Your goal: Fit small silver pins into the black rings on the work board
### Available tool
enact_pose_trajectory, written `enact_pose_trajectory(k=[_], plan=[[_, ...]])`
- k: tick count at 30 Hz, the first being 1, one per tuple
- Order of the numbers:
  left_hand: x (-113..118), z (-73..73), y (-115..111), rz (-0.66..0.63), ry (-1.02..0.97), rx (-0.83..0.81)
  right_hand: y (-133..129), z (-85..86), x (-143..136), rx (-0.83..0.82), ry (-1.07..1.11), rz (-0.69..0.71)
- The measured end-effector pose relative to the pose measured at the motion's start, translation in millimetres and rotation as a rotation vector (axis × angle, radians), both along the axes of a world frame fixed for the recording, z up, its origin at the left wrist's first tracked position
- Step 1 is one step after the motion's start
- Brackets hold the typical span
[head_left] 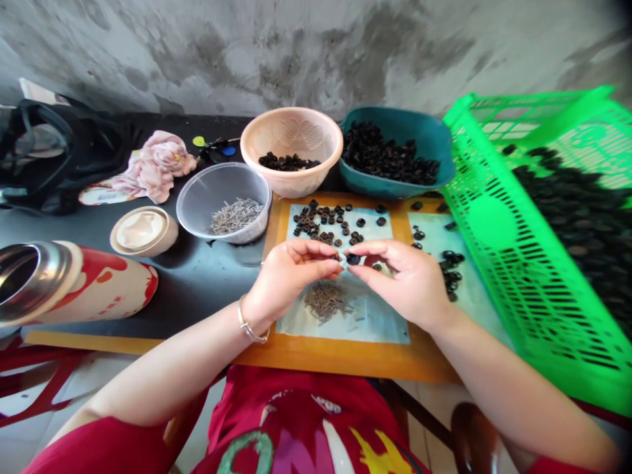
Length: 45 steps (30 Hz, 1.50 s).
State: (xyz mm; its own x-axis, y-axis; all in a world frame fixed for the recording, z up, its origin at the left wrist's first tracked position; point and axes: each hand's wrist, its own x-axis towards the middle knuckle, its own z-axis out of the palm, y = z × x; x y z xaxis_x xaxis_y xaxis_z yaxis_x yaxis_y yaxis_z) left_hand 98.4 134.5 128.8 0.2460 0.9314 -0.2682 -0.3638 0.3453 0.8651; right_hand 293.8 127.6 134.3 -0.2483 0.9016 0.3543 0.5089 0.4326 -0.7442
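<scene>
Head view, hands (293, 273) close together, pinching

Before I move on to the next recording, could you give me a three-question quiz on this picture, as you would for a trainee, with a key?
1. What colour is the container standing between the peach bowl and the green crate?
A. Red
B. Teal
C. White

2. True or false: the left hand and the right hand are held close together.

3. In a few words, what lies inside the clear plastic bowl?

Key:
1. B
2. True
3. Thin metal pins
</scene>
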Motion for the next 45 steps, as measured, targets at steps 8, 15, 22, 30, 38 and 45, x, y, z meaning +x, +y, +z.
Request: enact_pose_trajectory(k=[8, 15, 22, 30, 38, 45], plan=[[-1, 0.6, -3, 0.001, 0.079, 0.087, -4, 1.7, 0, 0.135, -0.060, 0.048], [-2, -2.5, -4, -0.014, 0.085, 0.093, -6, 3.4, 0, 0.155, -0.084, 0.024], [1, 0.9, -5, 0.012, 0.098, 0.105, -7, 3.7, -1, 0.081, -0.055, 0.009], [1, 5.0, -7, 0.064, 0.233, 0.195, -6, 4.5, 1, 0.086, -0.071, 0.061], [1, 9.2, -10, 0.092, 0.245, 0.196, -7, 1.9, 2, 0.088, 0.004, 0.083], [0, 11.4, -11, 0.092, 0.236, 0.202, -6, 1.9, 1, 0.091, 0.028, 0.098]])
